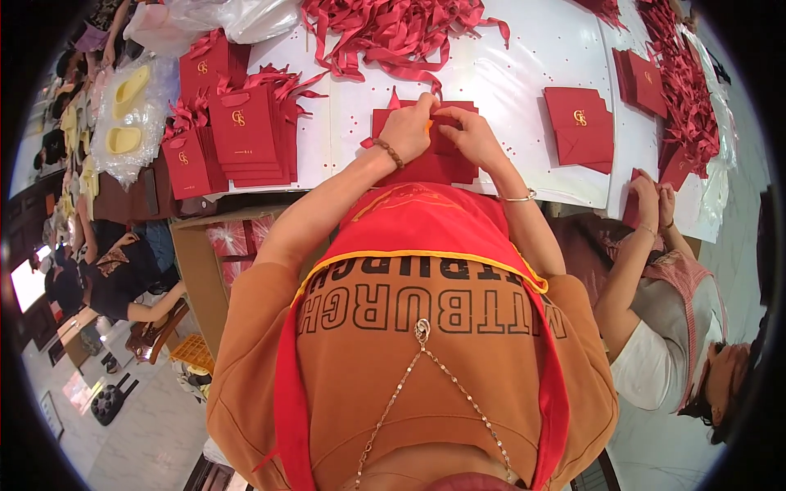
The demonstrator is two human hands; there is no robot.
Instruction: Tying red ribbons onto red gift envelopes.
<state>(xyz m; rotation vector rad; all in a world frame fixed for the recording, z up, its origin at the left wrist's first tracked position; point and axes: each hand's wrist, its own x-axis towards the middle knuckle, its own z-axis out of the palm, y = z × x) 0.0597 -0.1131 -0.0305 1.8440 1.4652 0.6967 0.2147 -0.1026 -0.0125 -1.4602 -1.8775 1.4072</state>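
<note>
A flat red paper bag point(450, 168) lies on the white table in front of me, partly covered by my hands. My left hand point(407, 132), a beaded bracelet at its wrist, is closed over the bag's left half; a small orange bit shows at its fingers. With thumb and forefinger bent together, my right hand point(473, 137) meets it near the bag's middle. What either hand pinches is too small to tell. A short red ribbon end point(394, 99) sticks up beyond my left hand.
A heap of red ribbons point(385, 33) lies at the far side. Stacked red bags with ribbons point(246, 127) stand at left, and more red bags point(580, 127) lie at right. A co-worker's hands point(647, 196) hold red material at the far right. An open cardboard box point(201, 286) sits below the table's left edge.
</note>
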